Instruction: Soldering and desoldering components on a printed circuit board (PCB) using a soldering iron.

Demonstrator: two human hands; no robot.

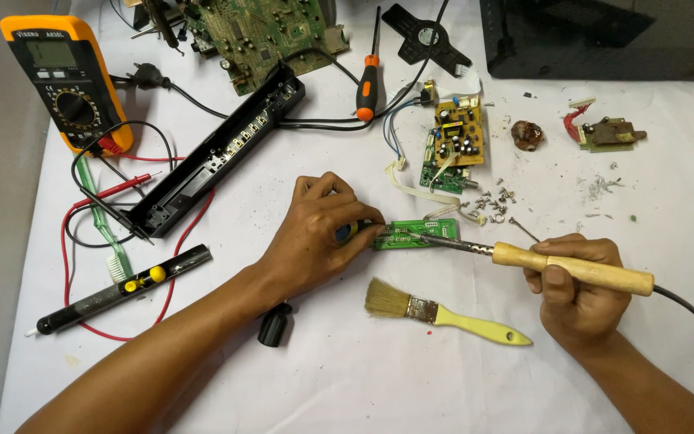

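the right hand point(576, 289) gripped a wooden-handled soldering iron point(556, 265), its tip on the small green circuit board point(415, 234) lying mid-table. the left hand point(319, 233) pinched that board's left end, a yellow-handled brush point(443, 312) just near of it.

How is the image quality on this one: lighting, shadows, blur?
Head view: even, soft light over the white table, no harsh glare; faint shadows lie under the left hand and the brush. The soldering iron in the right hand and the small green board are sharp; edges bend slightly from the wide lens.
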